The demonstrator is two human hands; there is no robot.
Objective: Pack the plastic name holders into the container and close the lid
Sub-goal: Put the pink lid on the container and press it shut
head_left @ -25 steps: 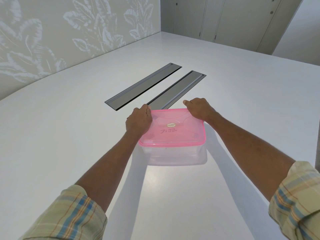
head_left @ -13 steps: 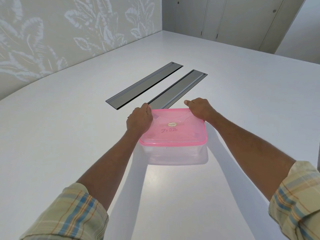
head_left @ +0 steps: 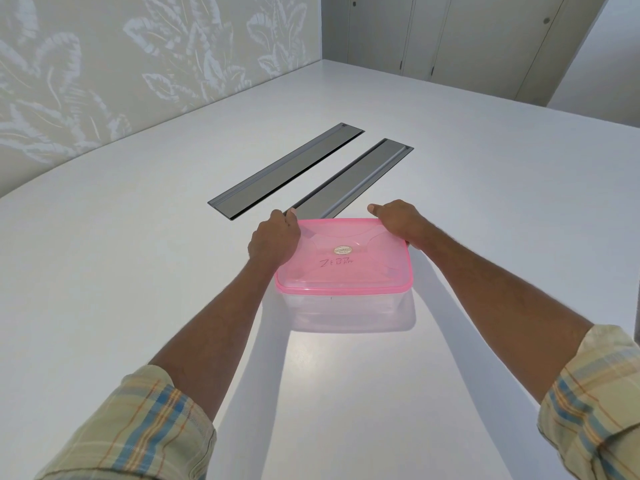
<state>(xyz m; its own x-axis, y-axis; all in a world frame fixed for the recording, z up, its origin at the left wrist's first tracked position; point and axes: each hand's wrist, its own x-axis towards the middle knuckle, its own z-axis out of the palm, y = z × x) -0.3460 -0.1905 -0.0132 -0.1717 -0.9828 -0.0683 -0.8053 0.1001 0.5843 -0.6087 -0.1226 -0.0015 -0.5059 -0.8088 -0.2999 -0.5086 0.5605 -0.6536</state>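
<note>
Box (head_left: 349,311) sits mid-frame on smooth white matte bench (head_left: 104,271): clear, slightly frosted plastic tub with rounded corners, contents too hazy to make out. Lid (head_left: 346,265) on top, translucent pink plastic, rounded rectangle with raised rim and moulded curved ridges, small oval sticker (head_left: 343,250) near centre, handwritten marker text below it. Left hand (head_left: 273,239) curled over lid's far left corner, fingers wrapped over the edge, clamped on lid. Right hand (head_left: 398,221) curled on far right corner, knuckles up, also pressed on lid. Hands are apart, one per corner. Forearms bare; rolled plaid sleeves (head_left: 138,431) at lower corners of frame, pale yellow with blue and orange lines. Above box in frame, two long dark grey flat slots (head_left: 287,171) set flush in bench, lying parallel. Upper left: wall (head_left: 104,64) with pale leaf pattern.
</note>
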